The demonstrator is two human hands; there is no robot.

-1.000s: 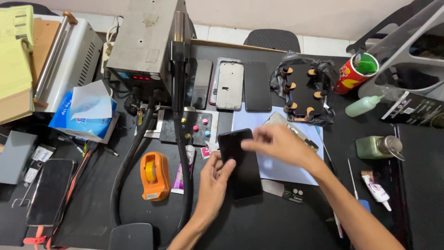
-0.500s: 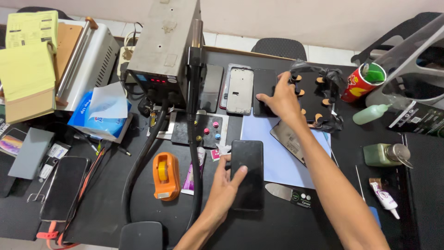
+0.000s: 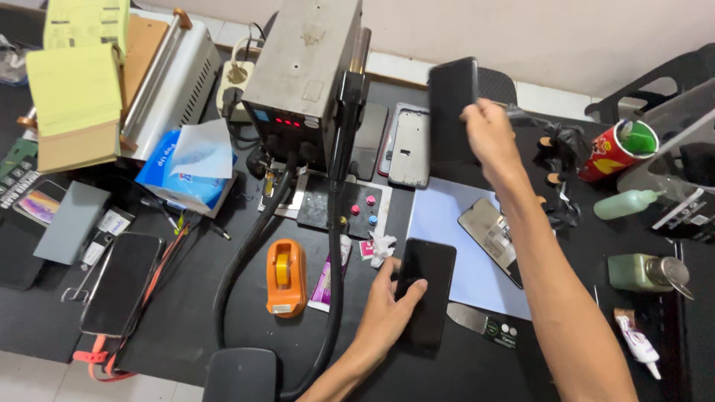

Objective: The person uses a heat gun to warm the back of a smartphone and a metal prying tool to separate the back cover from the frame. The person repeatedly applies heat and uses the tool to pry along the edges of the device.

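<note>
My left hand (image 3: 387, 301) rests with spread fingers on a black phone (image 3: 426, 292) lying flat on the dark table, near its left edge. My right hand (image 3: 488, 134) is raised above the back of the table and grips a dark rectangular panel (image 3: 452, 100), held nearly upright. Below that arm a pale blue mat (image 3: 454, 242) carries a grey phone back part (image 3: 491, 237). A silver phone frame (image 3: 410, 149) lies just left of the lifted panel.
A metal machine (image 3: 305, 71) with thick black hoses stands at centre. An orange tape dispenser (image 3: 286, 275), tissue pack (image 3: 186, 167), yellow pads (image 3: 74, 104) and phones (image 3: 119, 283) are left. A red can (image 3: 618, 149), green bottles (image 3: 644, 272) and tube sit right.
My right hand reached to the back of the table and lifted a dark panel off it. My left hand stayed on the black phone.
</note>
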